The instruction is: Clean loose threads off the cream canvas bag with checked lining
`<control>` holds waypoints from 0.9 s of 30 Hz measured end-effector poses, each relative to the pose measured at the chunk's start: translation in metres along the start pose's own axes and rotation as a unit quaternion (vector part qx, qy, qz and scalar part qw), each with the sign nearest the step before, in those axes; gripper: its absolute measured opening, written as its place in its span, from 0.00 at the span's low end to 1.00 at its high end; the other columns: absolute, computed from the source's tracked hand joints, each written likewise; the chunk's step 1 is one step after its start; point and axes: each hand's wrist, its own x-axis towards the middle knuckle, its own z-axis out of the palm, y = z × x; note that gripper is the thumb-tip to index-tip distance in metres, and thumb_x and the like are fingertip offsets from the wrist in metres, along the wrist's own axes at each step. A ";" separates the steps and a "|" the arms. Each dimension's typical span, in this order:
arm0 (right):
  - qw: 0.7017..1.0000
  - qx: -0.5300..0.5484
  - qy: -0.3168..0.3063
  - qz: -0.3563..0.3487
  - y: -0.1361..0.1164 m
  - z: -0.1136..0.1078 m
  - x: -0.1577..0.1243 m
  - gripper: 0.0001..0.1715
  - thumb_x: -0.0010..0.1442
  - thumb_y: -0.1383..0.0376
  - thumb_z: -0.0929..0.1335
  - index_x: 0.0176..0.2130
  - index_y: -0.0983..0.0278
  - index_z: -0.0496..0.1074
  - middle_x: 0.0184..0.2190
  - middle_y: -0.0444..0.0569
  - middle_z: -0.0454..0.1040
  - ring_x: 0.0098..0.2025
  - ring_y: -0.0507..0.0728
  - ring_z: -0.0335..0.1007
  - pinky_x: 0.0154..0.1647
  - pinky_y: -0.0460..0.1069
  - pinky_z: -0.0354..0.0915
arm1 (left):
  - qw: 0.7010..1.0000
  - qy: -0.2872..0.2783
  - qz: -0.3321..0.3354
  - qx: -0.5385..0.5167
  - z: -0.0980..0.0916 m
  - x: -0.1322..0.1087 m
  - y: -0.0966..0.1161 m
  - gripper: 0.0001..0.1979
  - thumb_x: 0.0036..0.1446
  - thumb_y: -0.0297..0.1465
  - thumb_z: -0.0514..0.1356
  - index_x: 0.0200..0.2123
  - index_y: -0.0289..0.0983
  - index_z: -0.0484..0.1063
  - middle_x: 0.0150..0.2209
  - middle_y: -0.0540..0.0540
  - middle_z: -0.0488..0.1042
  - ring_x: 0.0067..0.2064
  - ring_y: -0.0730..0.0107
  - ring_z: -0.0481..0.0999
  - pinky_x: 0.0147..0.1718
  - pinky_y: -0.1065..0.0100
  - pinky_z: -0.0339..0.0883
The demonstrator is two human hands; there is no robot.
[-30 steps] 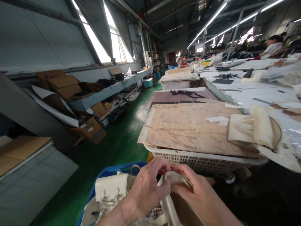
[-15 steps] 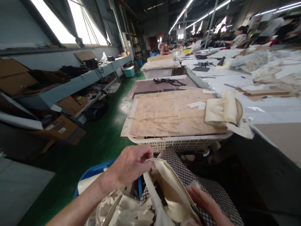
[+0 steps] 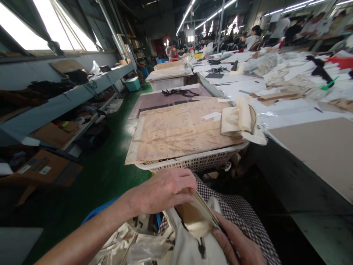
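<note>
A cream bag (image 3: 197,222) rests on my lap over a checkered cloth (image 3: 237,202), its mouth spread so that the tan inside shows. A short dark strip lies along its near part. My left hand (image 3: 171,189) is closed over the far end of the bag's rim, with the fingertips partly hidden behind the edge. At the right side, my right hand (image 3: 238,237) grips the rim, thumb on the inner side and fingers along the outer side. Below my left forearm, more cream pieces and clear plastic (image 3: 149,248) lie by a blue bin (image 3: 100,209).
Ahead, a worn board (image 3: 176,134) covers a white plastic basket (image 3: 198,162), with another cream bag (image 3: 238,119) on its right end. A long worktable (image 3: 311,141) runs along the right. Shelving (image 3: 63,97) and a cardboard box (image 3: 44,169) stand left. Several people work farther back.
My left hand has moved right along the bag's rim, and my right hand has come in to grip its side. The view has turned slightly to the right.
</note>
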 end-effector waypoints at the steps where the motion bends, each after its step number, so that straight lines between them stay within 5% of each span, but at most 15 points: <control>1: 1.000 -0.008 -0.005 -0.027 0.003 -0.002 0.001 0.20 0.67 0.63 0.63 0.57 0.59 0.68 0.50 0.47 0.76 0.49 0.55 0.75 0.49 0.43 0.71 | 1.000 0.001 0.003 0.006 0.001 0.003 -0.001 0.02 0.62 0.25 0.59 0.35 0.35 0.70 0.40 0.48 0.72 0.41 0.71 0.71 0.43 0.69 0.66; 5: 0.993 -0.036 -0.023 -0.112 0.010 -0.008 0.008 0.24 0.67 0.65 0.64 0.61 0.60 0.61 0.50 0.47 0.76 0.49 0.52 0.75 0.49 0.41 0.71 | 0.999 0.018 -0.005 0.029 0.003 0.007 -0.002 0.03 0.61 0.24 0.60 0.33 0.34 0.70 0.36 0.49 0.71 0.38 0.71 0.70 0.37 0.70 0.66; 15: 0.991 -0.034 -0.056 -0.118 0.003 -0.006 0.029 0.21 0.68 0.65 0.62 0.60 0.58 0.61 0.45 0.44 0.77 0.39 0.50 0.74 0.42 0.41 0.71 | 0.996 0.068 -0.025 0.052 0.015 0.002 -0.002 0.05 0.61 0.27 0.59 0.31 0.35 0.68 0.34 0.50 0.71 0.38 0.70 0.70 0.38 0.68 0.64; 19: 0.993 0.039 -0.089 -0.072 -0.003 -0.005 0.034 0.19 0.70 0.67 0.58 0.56 0.61 0.67 0.37 0.46 0.75 0.36 0.50 0.70 0.40 0.42 0.69 | 0.995 0.077 -0.029 0.055 0.018 0.003 -0.002 0.04 0.60 0.25 0.59 0.31 0.35 0.68 0.34 0.51 0.71 0.37 0.71 0.70 0.36 0.69 0.63; 27: 0.978 0.170 -0.070 0.101 -0.011 0.000 0.031 0.18 0.67 0.55 0.62 0.47 0.57 0.77 0.28 0.45 0.70 0.32 0.53 0.65 0.33 0.45 0.63 | 0.996 0.082 -0.011 0.036 0.018 0.004 -0.007 0.04 0.56 0.23 0.61 0.30 0.35 0.69 0.33 0.52 0.72 0.36 0.74 0.71 0.36 0.72 0.63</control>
